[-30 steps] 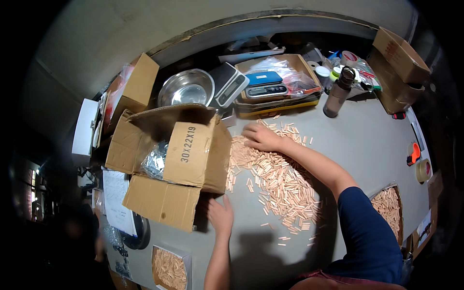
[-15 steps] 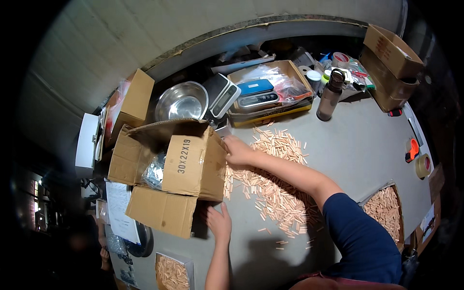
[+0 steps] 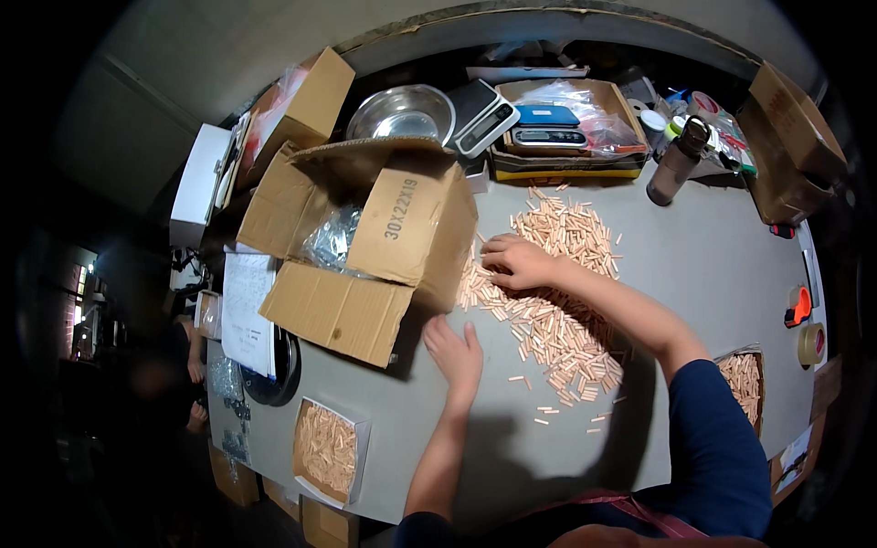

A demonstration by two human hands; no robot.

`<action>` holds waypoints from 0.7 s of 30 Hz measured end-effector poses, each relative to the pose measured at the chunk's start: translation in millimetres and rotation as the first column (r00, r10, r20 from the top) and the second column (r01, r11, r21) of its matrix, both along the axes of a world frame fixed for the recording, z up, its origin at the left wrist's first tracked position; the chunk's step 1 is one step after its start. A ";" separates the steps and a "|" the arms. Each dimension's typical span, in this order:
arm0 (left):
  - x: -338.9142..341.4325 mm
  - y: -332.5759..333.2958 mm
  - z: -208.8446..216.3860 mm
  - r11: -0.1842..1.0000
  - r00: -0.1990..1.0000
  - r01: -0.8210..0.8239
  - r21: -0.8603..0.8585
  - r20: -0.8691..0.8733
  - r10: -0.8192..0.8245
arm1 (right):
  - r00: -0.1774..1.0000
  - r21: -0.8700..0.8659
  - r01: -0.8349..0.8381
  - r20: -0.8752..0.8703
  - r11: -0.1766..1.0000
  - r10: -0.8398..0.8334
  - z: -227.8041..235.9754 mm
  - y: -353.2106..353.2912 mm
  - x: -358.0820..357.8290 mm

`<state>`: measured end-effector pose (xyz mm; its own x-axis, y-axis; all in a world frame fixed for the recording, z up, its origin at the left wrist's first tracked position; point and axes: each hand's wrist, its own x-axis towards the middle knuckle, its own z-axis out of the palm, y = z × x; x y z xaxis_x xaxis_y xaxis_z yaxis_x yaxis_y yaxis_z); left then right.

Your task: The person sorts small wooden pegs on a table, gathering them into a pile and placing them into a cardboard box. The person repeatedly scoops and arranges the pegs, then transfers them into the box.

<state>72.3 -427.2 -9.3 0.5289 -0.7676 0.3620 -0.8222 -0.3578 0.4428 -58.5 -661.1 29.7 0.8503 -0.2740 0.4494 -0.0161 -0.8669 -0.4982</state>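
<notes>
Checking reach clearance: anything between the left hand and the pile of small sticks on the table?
Nothing visible. The left hand lies flat on the grey table, with bare tabletop between it and the stick pile. The open cardboard box sits to its left, off that line. The right hand already rests on the pile.

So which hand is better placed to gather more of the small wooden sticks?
Probably the right hand: it already rests on the pile of sticks. The left hand lies flat on the bare table, beside the open cardboard box.
</notes>
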 end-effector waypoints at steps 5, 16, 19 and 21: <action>-11.6 -0.6 0.8 0.998 0.998 -0.065 -0.017 -0.023 0.065 | 0.982 0.114 0.156 -0.124 0.981 -0.142 12.6 -4.8 12.7; -8.0 -1.5 -9.1 0.991 0.991 -0.022 -0.133 -0.132 0.005 | 0.932 -0.053 0.242 -0.265 0.969 -0.248 -6.1 59.5 41.3; -5.6 -1.5 -5.6 0.989 0.983 -0.021 -0.144 -0.183 -0.006 | 0.973 -0.022 -0.016 -0.229 1.000 0.010 1.2 69.1 22.1; -6.4 -1.0 -1.2 0.988 0.976 -0.020 -0.153 -0.218 -0.014 | 0.968 0.054 -0.023 -0.249 0.998 0.036 3.5 67.5 14.8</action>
<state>65.9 -428.2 -10.5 0.6105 -0.7098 0.3515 -0.6989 -0.2739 0.6607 -43.7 -593.6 33.3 0.9419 -0.2639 0.2076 -0.1205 -0.8428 -0.5246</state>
